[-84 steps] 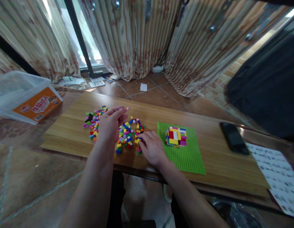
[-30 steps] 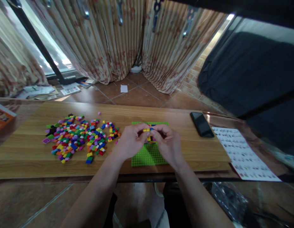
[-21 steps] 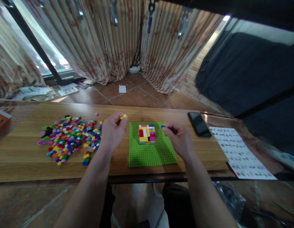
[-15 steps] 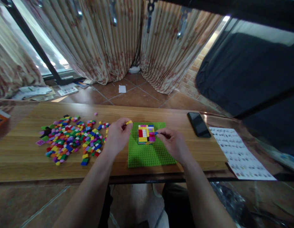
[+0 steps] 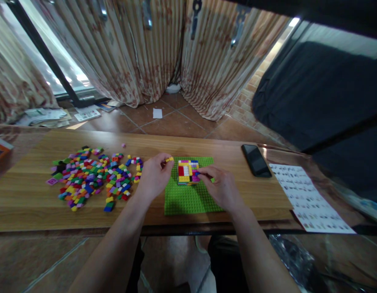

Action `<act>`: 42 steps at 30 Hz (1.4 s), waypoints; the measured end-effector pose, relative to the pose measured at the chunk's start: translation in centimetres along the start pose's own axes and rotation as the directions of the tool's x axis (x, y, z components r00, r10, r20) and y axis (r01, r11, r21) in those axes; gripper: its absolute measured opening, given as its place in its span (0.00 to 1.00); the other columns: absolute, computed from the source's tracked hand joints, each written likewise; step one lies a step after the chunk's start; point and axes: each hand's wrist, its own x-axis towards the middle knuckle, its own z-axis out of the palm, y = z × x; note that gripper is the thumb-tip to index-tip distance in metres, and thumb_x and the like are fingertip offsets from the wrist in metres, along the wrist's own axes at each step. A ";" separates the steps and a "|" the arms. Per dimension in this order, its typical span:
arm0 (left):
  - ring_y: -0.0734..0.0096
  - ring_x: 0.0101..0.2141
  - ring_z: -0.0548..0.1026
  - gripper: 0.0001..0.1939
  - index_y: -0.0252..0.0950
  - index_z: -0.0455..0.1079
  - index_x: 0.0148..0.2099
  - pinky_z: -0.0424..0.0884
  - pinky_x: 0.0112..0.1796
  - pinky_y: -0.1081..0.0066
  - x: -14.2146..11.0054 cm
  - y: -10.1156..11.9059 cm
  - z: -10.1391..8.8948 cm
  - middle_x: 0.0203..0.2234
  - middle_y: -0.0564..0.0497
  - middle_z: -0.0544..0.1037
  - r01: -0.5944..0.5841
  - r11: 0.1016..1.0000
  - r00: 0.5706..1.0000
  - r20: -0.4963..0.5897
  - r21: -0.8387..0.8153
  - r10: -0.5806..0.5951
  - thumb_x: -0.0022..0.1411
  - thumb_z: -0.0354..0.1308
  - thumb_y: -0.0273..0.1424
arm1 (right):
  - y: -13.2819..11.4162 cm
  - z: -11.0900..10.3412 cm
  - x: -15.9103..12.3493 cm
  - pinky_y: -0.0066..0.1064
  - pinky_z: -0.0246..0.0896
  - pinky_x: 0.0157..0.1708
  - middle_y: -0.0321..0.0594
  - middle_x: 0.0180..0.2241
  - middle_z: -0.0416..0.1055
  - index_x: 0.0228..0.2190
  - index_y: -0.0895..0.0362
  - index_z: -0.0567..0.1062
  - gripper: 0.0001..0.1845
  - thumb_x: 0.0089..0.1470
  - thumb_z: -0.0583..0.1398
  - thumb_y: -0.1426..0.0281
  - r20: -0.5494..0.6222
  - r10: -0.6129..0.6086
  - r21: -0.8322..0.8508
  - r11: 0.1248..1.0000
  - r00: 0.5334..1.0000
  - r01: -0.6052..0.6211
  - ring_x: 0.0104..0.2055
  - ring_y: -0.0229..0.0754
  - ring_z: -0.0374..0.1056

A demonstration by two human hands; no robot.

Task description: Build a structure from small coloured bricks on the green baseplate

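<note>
A green baseplate (image 5: pixel 188 199) lies on the wooden board (image 5: pixel 145 211), with a small multicoloured brick block (image 5: pixel 187 171) built on its far part. My left hand (image 5: pixel 154 176) hovers just left of the block, pinching a tiny yellow brick (image 5: pixel 169 159) between its fingertips. My right hand (image 5: pixel 220 188) rests on the plate's right side, its fingertips pinched on a small blue brick (image 5: pixel 197 173) pressed against the block's right edge. A heap of several loose coloured bricks (image 5: pixel 90 177) is spread on the board to the left.
A black phone (image 5: pixel 256 160) lies on the board's far right, beside a printed sheet (image 5: pixel 310 199). An orange box (image 5: pixel 1 148) shows at the left edge. Striped curtains (image 5: pixel 176 53), a tiled floor and scattered papers (image 5: pixel 48 116) lie beyond.
Both hands left the loose heap and came to the baseplate. In the last half second my right hand brought the blue brick up against the block, and my left hand drifted closer with the yellow one.
</note>
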 end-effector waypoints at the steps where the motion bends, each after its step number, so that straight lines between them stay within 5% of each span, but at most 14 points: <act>1: 0.69 0.26 0.70 0.09 0.36 0.72 0.30 0.61 0.28 0.72 0.0 0.0 0.0 0.21 0.52 0.74 0.002 1.000 1.000 0.001 0.001 -0.002 0.59 0.53 0.33 | 0.0 0.0 0.0 0.35 0.67 0.39 0.39 0.34 0.78 0.36 0.53 0.80 0.09 0.56 0.60 0.74 -0.001 0.002 0.001 1.000 1.000 -0.002 0.36 0.43 0.74; 14: 0.70 0.26 0.71 0.10 0.35 0.72 0.32 0.62 0.30 0.72 -0.1 0.2 -0.1 0.23 0.52 0.75 -0.022 0.999 1.000 0.005 0.044 0.022 0.61 0.51 0.31 | 0.9 1.0 0.1 0.35 0.66 0.38 0.39 0.32 0.78 0.32 0.55 0.79 0.06 0.54 0.62 0.68 0.017 0.222 0.268 0.938 0.975 -0.218 0.33 0.42 0.73; 27: 0.71 0.27 0.71 0.10 0.34 0.73 0.33 0.62 0.30 0.72 -0.1 -0.1 0.1 0.25 0.51 0.75 -0.038 0.997 0.999 0.028 0.063 0.036 0.62 0.51 0.29 | 0.9 0.7 0.7 0.29 0.61 0.29 0.35 0.23 0.73 0.25 0.56 0.76 0.10 0.49 0.63 0.63 -0.039 0.341 0.447 0.847 0.939 -0.288 0.26 0.37 0.67; 42: 0.69 0.28 0.72 0.10 0.34 0.73 0.34 0.64 0.31 0.71 -0.2 -0.2 0.0 0.26 0.50 0.77 -0.050 0.995 0.998 0.038 0.092 0.047 0.62 0.51 0.29 | 1.0 3.6 1.1 0.28 0.60 0.24 0.39 0.28 0.74 0.38 0.59 0.75 0.28 0.42 0.67 0.51 0.047 0.545 0.543 0.689 0.837 -0.480 0.27 0.38 0.68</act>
